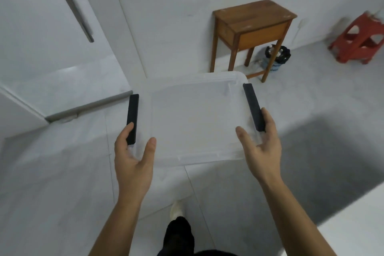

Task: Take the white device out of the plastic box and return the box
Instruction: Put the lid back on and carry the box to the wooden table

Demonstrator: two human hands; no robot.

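Observation:
I hold a translucent plastic box [195, 118] with a clear lid in front of me, above the floor. It has a black clip handle on each side. My left hand [133, 156] grips the near left corner, fingers by the left black clip [133, 118], thumb on the lid. My right hand [259, 147] grips the near right corner, fingers against the right black clip [253, 107], thumb on the lid. The lid is on and hazy; no white device shows.
A small wooden table [252, 27] stands against the far wall, with a blue bin [274, 58] holding a black bag beside its leg. A red plastic stool [361, 41] sits at the far right. A white door with a long handle [72, 4] is at left. A white surface edge [357, 228] lies at lower right.

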